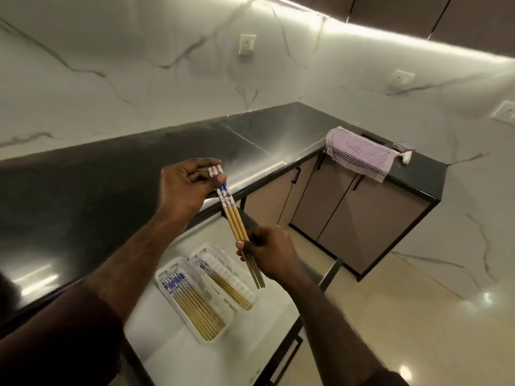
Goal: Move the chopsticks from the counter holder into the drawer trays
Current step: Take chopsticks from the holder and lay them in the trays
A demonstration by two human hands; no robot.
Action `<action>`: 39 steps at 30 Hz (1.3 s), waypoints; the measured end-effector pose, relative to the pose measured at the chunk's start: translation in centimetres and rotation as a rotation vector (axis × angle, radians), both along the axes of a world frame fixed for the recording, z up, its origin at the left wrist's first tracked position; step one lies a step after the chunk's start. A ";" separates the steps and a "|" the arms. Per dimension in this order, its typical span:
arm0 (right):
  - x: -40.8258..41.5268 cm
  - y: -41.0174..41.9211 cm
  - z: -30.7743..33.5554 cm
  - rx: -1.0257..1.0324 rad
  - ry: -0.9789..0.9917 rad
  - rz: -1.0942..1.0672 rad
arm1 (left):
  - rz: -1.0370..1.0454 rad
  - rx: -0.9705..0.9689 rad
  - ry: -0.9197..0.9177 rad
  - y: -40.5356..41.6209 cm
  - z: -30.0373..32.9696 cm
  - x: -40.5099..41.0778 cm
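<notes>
A small bundle of bamboo chopsticks (233, 215) with blue-and-white patterned tops hangs in the air above the open drawer (172, 355). My left hand (185, 188) pinches the patterned top ends; my right hand (269, 253) grips the bundle near its thin tips. Below, two white plastic trays lie side by side in the drawer. The left tray (164, 277) holds several chopsticks, and the right tray (237, 270) holds a few. No counter holder is in view.
A glossy black counter (83, 196) runs along the marble wall and turns the corner at the right. A striped cloth (359, 153) hangs over the counter's edge above brown cabinet doors (348, 218). Wall sockets sit on the backsplash.
</notes>
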State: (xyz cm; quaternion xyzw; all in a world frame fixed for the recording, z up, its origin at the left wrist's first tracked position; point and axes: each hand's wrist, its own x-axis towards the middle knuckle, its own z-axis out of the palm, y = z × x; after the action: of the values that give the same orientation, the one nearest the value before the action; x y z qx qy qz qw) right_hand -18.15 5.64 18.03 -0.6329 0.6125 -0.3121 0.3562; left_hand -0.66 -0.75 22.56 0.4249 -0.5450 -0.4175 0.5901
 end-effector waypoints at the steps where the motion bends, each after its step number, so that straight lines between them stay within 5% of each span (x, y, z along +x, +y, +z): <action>1: -0.6 -0.6 -1.0 0.029 0.018 -0.019 | 0.012 0.018 -0.016 -0.6 -1.4 -0.7; 17: -4.9 -10.1 -15.5 0.409 0.217 0.005 | 0.090 0.379 -0.293 -9.2 -19.4 -4.8; 27: -3.1 -13.2 -22.3 0.486 0.420 0.103 | 0.154 0.490 -0.756 -7.6 -26.3 -5.0; 39: -0.4 -14.7 -26.5 0.401 0.619 0.126 | 0.061 0.633 -0.944 -7.3 -31.7 -6.4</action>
State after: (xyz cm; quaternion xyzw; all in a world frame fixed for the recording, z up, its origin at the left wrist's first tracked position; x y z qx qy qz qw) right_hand -18.57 -9.04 -8.51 -0.6514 0.7001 0.0424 0.2895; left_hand -7.10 -8.08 -9.09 0.7371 -0.5853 -0.3082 0.1383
